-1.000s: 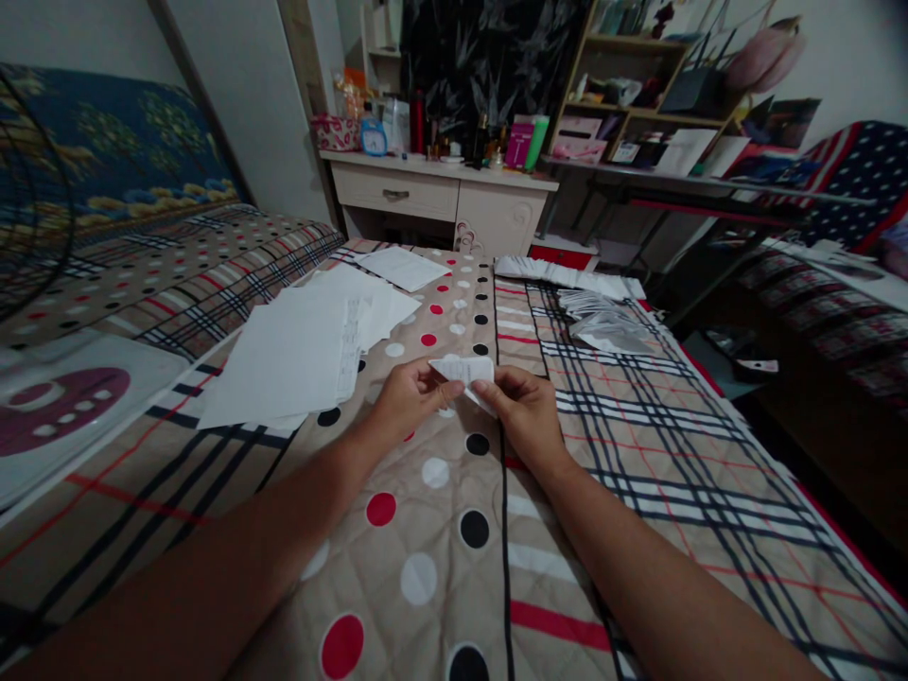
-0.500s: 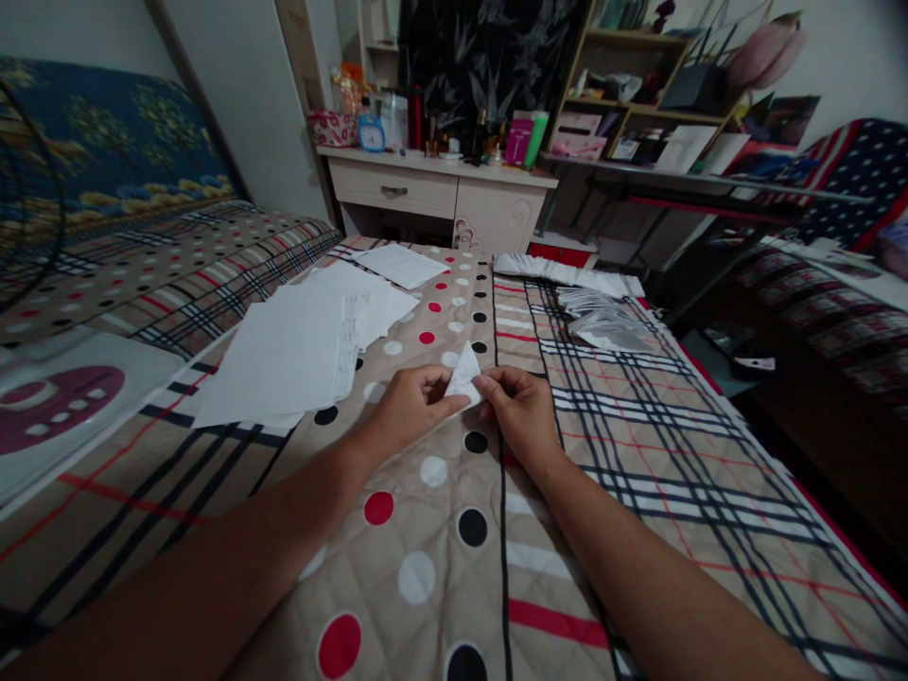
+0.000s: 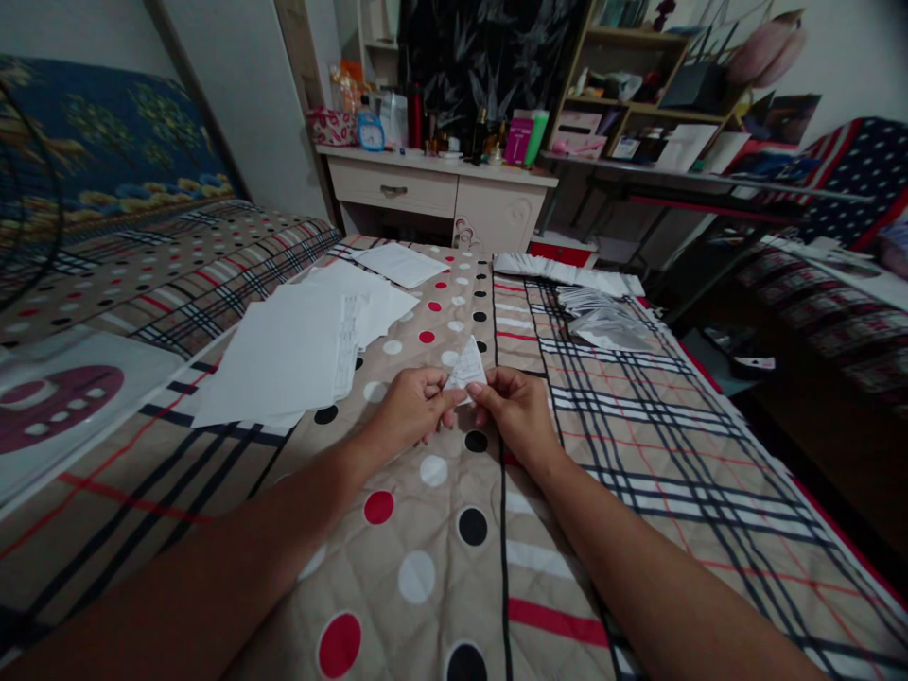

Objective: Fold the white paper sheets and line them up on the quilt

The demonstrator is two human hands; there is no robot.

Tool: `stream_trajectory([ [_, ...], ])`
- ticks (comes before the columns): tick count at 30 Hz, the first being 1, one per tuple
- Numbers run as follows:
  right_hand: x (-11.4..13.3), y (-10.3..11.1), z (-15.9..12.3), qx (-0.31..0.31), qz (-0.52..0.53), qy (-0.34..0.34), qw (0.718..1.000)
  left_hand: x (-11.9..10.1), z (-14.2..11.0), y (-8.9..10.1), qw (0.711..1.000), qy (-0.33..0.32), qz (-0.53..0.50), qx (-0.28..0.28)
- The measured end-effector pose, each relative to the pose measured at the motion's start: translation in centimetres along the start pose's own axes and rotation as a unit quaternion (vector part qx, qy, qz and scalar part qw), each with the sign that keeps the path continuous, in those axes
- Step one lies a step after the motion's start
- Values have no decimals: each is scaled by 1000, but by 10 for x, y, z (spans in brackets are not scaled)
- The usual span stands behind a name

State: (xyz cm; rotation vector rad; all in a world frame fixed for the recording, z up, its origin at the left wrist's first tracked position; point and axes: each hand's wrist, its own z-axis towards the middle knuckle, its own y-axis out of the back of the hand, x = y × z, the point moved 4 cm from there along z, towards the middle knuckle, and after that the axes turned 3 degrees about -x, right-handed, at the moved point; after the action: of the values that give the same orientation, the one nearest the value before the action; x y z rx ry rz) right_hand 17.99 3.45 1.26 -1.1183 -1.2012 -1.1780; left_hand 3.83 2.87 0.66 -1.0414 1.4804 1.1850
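A small piece of white paper (image 3: 468, 367), folded into a triangle with its tip pointing away from me, is held above the bedspread between both hands. Faint writing shows on its face. My left hand (image 3: 415, 402) pinches its lower left corner, thumb in front. On the lower right corner, my right hand (image 3: 516, 402) grips it between thumb and fingers. The fingertips behind the paper are hidden. To the left lies a pile of white paper sheets (image 3: 284, 350), some with writing along the edge.
Folded paper pieces (image 3: 602, 317) lie in a row at the right, beside a longer white strip of them (image 3: 567, 274). A white sheet (image 3: 401, 265) lies farther back. A plastic bag with a purple print (image 3: 63, 402) is at far left. A dresser (image 3: 393, 184) stands beyond the bed.
The folded paper has turned slightly, its tip shifting up and right, and more writing shows. My left thumb and fingers have moved along its lower edge.
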Motion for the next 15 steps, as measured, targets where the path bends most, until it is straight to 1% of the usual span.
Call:
stream_trajectory([
  [3,2,1,-1,7,-8,-4,1000,0,-1,0,999,-10,42,-4],
  [6,0,2,-3,12,-23,-8,1000,-3,0,3,993,-73,84,-25],
  [9,-3,0,-4,23,-42,4,999,-8,1,7,981,-138,129,-48],
  [12,-7,-2,-3,32,-52,14,998,-11,1,13,970,-158,171,-71],
  [15,-6,-1,0,25,-55,28,998,-10,0,18,952,-181,226,-99],
])
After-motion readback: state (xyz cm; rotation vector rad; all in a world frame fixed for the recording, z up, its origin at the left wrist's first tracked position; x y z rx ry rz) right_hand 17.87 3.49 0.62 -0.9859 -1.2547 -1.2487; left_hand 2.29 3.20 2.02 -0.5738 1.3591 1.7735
